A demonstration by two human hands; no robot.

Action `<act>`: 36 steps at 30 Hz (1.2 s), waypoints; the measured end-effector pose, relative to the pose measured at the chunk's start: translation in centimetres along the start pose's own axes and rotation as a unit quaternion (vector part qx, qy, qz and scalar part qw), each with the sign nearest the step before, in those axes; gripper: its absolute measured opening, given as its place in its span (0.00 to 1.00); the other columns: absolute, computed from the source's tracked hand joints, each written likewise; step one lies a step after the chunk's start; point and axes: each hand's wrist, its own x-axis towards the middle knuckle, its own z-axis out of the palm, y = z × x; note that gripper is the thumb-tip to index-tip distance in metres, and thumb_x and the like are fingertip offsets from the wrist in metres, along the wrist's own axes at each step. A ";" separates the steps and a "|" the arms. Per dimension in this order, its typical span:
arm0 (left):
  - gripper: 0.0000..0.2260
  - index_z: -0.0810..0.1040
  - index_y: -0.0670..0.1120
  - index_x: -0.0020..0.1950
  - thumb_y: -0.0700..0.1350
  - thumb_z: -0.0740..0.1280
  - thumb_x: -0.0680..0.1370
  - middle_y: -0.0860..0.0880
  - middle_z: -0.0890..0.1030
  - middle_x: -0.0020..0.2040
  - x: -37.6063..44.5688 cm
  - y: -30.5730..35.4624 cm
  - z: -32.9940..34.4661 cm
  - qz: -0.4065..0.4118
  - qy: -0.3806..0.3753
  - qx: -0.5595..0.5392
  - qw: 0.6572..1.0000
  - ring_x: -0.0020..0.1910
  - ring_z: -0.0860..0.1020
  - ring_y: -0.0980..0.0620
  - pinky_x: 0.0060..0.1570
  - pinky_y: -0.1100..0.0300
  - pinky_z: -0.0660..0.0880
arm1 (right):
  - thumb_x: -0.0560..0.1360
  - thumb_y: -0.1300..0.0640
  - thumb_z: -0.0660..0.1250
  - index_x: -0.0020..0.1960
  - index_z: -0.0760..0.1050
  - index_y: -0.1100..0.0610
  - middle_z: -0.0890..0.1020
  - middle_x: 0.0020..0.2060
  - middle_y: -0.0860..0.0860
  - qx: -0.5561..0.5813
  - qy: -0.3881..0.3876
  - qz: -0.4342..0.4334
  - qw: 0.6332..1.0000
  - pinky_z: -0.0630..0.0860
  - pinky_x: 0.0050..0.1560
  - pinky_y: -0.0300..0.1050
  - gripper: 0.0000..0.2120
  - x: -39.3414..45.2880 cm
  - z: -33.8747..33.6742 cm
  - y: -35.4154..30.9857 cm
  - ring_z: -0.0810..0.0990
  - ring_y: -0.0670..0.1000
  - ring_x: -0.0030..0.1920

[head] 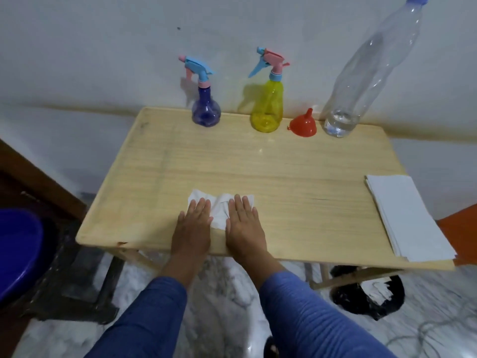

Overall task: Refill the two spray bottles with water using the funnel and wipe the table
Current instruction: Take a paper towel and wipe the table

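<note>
Looking down from my head, I have both palms flat on a crumpled white tissue (220, 210) near the front edge of the wooden table (284, 171). My left hand (192, 228) presses its left part with straight fingers, and my right hand (244, 226) presses its right part the same way; neither hand curls around anything, and a fold of tissue shows between them.

Well beyond my left fingertips, at the table's far edge, stands the purple spray bottle (205, 109). Beyond my right hand stands the yellow spray bottle (267, 109), then farther right the red funnel (303, 125), resting mouth down with its spout up, just beside the tall clear water bottle (361, 81), which holds a little water at the bottom. Off to the right of my right hand, at the table's right edge, lies a stack of white paper napkins (407, 218).
</note>
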 end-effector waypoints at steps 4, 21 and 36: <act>0.22 0.50 0.47 0.77 0.45 0.48 0.83 0.49 0.51 0.78 -1.9 -5.7 -1.1 -0.028 0.000 -0.010 1.000 0.76 0.48 0.50 0.72 0.50 0.50 | 0.73 0.55 0.52 0.61 0.77 0.62 0.79 0.61 0.57 -0.002 -0.025 -0.027 0.999 0.75 0.58 0.54 0.23 0.2 1.8 -5.6 0.78 0.57 0.62; 0.18 0.78 0.34 0.58 0.42 0.56 0.76 0.35 0.80 0.56 -4.9 -9.5 -0.5 0.046 0.061 -0.032 0.997 0.56 0.77 0.33 0.48 0.38 0.75 | 0.80 0.52 0.36 0.77 0.46 0.59 0.45 0.77 0.54 0.060 -0.039 -0.036 0.997 0.32 0.69 0.44 0.27 -3.1 2.7 -9.0 0.40 0.53 0.77; 0.21 0.45 0.46 0.77 0.47 0.44 0.84 0.49 0.46 0.78 -4.9 6.9 1.0 0.118 -0.036 0.002 0.992 0.76 0.43 0.50 0.72 0.58 0.41 | 0.67 0.45 0.24 0.76 0.44 0.59 0.45 0.77 0.54 0.050 0.013 0.066 0.997 0.33 0.70 0.44 0.41 -7.9 0.1 5.0 0.40 0.54 0.77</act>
